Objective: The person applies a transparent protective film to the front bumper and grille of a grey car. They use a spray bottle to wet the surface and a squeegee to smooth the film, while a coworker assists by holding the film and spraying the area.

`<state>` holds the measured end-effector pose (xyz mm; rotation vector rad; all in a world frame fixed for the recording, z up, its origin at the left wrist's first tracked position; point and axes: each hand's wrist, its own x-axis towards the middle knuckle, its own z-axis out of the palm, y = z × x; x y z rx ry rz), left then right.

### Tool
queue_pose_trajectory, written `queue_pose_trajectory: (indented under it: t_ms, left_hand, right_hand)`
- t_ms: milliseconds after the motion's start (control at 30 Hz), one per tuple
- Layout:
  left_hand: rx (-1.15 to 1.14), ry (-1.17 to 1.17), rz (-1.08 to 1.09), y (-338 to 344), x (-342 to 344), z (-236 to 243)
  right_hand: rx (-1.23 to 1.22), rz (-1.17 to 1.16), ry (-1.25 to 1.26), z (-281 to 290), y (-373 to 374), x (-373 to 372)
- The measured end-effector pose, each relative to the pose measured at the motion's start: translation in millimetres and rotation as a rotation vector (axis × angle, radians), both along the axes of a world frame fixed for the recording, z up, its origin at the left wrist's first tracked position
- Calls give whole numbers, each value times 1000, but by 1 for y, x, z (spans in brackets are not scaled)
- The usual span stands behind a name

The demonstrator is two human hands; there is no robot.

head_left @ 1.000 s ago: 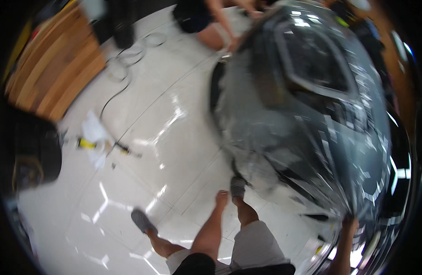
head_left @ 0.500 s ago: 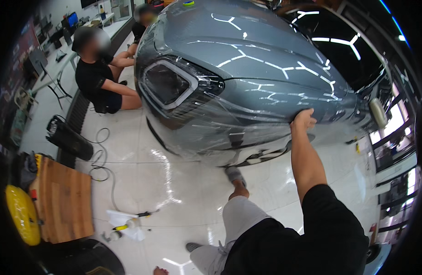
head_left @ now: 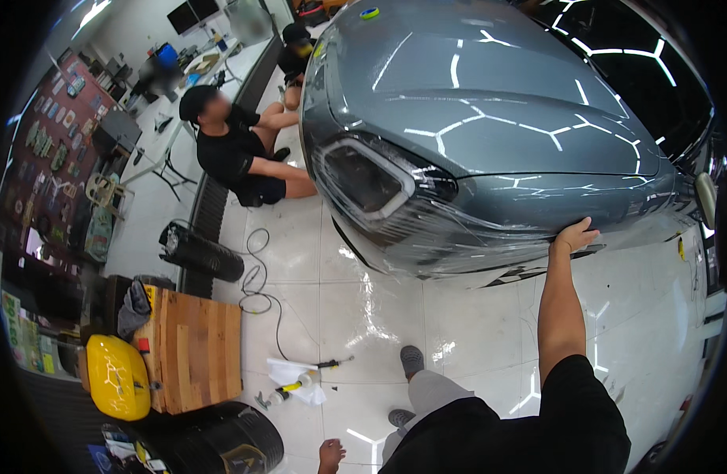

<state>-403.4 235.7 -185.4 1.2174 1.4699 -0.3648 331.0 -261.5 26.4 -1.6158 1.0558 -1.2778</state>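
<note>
The front of a grey car (head_left: 490, 118) fills the upper right of the head view. Wrinkled clear film (head_left: 458, 237) lies over its lower front side, below the headlight (head_left: 367, 178). With my right arm stretched forward, my right hand (head_left: 575, 235) rests on the side panel at the film, fingers extended over the surface. Whether any film is pinched beneath that palm is hidden. Low at the bottom edge hangs my left hand (head_left: 330, 456), away from the car, its fingers loosely bent and apart with nothing visible in them.
Two people in dark clothes (head_left: 229, 154) crouch at the car's front. A black cylinder (head_left: 199, 251), a hose (head_left: 257, 276), a spray bottle (head_left: 294, 385) on white cloth, a wooden box (head_left: 197, 347), a yellow case (head_left: 118, 378) and a black drum (head_left: 237, 438) stand or lie left.
My view has swung left, so the car and the people appear farther right. The right hand remains on the side panel. More of my left hand shows, and my feet appear closer together.
</note>
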Motion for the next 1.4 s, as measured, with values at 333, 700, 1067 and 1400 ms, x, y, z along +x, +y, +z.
queue_pose_trajectory:
  t_ms: [333,700,1067,1400]
  left_hand:
    - [31,-74,-83,86,98,50]
    - [59,-262,-630,264,183,-57]
    - [92,-349,-499,427,401,-21]
    - [-15,-496,-377,255,638,-85]
  right_hand:
    - [-651,714,119,139,138,-37]
    - [-858,1150,679,168,435,85]
    - [-878,1157,897,171,460,89]
    - [-659,1030,1000,181,440,58]
